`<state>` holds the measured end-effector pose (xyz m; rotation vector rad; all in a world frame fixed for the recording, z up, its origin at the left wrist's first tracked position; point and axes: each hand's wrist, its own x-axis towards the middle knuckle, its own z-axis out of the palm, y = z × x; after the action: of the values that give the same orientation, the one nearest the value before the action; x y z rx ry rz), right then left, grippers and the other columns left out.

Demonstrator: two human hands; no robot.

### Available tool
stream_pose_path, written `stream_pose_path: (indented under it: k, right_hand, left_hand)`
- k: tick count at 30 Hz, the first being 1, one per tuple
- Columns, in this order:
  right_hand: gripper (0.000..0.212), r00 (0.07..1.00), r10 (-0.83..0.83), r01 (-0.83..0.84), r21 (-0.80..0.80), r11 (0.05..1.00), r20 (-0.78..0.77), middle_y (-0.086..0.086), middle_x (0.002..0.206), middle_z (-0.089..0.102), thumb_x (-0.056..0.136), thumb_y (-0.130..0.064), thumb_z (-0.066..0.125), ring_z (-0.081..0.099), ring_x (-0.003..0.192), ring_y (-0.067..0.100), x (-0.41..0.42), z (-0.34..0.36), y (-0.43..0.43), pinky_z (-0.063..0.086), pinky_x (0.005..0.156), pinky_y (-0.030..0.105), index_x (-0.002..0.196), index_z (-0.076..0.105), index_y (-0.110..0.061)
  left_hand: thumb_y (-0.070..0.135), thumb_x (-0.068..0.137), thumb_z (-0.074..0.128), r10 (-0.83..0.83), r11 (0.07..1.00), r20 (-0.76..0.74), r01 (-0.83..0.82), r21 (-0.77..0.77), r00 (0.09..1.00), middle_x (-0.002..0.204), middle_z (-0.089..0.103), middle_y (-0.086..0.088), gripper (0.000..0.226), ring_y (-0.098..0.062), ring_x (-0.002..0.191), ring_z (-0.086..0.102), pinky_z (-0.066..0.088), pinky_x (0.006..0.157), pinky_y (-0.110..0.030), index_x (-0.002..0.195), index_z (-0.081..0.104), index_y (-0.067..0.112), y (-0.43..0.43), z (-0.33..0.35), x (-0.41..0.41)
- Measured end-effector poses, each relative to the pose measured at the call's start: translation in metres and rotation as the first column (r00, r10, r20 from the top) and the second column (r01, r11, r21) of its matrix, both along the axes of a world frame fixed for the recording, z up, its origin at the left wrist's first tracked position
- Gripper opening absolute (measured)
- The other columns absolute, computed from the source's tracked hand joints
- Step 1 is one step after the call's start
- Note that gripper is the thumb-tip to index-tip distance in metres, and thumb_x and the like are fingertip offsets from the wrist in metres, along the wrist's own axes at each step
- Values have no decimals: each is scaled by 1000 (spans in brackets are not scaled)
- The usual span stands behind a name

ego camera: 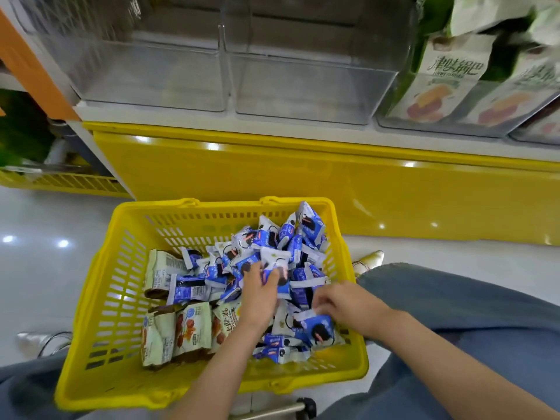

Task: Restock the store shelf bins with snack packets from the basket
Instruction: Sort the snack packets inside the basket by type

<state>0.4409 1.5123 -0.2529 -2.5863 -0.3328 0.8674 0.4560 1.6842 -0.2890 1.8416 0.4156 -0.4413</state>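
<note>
**Both hands down in the basket, grabbing blue packets**

Person is crouched over the yellow basket [91, 298] on the floor, knees either side. Left hand [260, 286] is in the middle of the pile, fingers curled round a bunch of blue packets [303, 237], several at once by the look of it. Right hand [342, 301] is at the near right side of the pile, fingers bent down and pinching the edge of 1 more blue packet. Slight blur, so how firm that pinch is I can't tell. Beige packets [188, 328] are stacked along the basket's left side, untouched. The 2 clear bins [312, 86] sit on the shelf [212, 116] above and well apart from the hands. Bins further right hold green packs [448, 80].

Risks, as I judge them:
- The left hand's bunch is loose and slippery, so a packet could slide out on the lift and land on the floor.
- An edge pinch on the right could let go or crumple the wrapper.
- 2 kinds in 1 basket: blue and beige could end up mixed in the same bin.
- The bin walls are clear and easy to clip with a full hand.
</note>
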Motion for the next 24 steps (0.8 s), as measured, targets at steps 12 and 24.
stream_pose_path:
  k: [12, 24]
  right_hand:
    - [30, 950, -73, 71, 17, 997, 304, -5, 118, 60, 99, -32, 43, 57, 105, 14, 10, 14, 17, 47, 81, 28, 126, 49, -22]
    - [42, 991, 128, -120, 144, 982, -46, 5, 142, 43, 99, -25, 45, 50, 121, 22, 44, -66, 175, 42, 99, 35, 140, 37, -15]
  left_hand:
    - [28, 97, 42, -380, 865, 213, 264, 427, 900, 134, 42, -1, 42, -17, 117, 45, 39, 99, -33, 138, 34, 21, 36, 13, 17]
    - [18, 97, 42, 163, 815, 238, -267, 514, 957, 103, 59, -18, 26, -39, 99, 55, 42, 81, -44, 118, 50, 5, 242, -1, -15]
